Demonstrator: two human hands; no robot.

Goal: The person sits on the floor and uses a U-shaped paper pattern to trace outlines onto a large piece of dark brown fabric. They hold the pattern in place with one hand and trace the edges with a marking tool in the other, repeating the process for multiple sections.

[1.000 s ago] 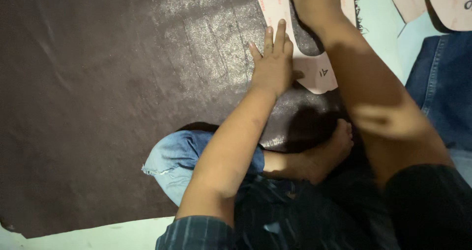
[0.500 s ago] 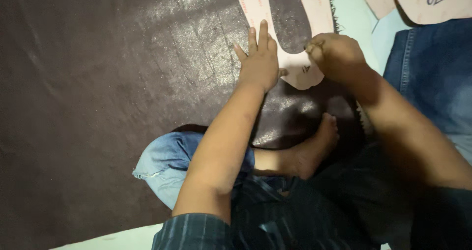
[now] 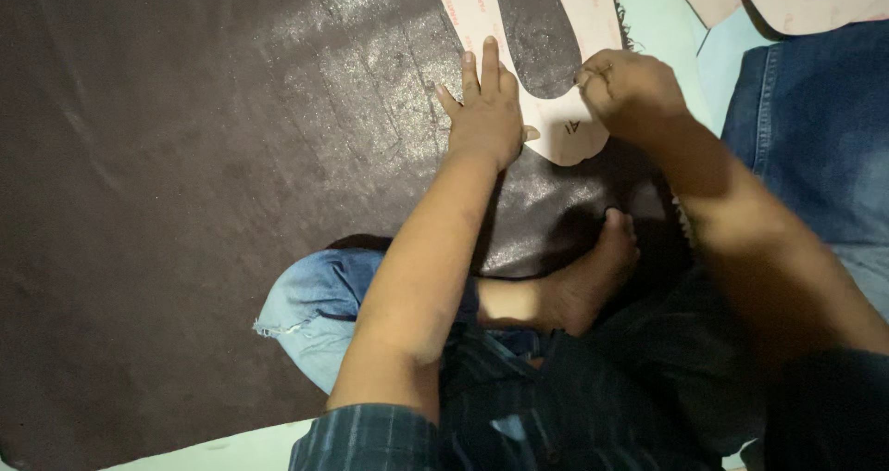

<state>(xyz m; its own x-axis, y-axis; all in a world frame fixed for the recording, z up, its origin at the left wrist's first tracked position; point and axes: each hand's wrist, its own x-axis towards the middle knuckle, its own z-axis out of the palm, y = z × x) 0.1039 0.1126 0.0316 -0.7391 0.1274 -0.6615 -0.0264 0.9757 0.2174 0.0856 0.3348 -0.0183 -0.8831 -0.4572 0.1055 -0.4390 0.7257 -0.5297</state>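
My right hand [image 3: 630, 87] has come down off the top of the pattern, now a closed grip at its right edge; can't tell what's in it. Left hand [image 3: 486, 110] presses flat and open on the U-shaped paper pattern [image 3: 565, 128], which lies on the dark leather sheet [image 3: 185, 202]

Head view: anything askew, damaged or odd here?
Nothing stands out. The U-shaped paper pattern lies flat on the dark leather sheet, the left hand pressing it down, the right hand closed at its edge. A bare foot rests on the leather.
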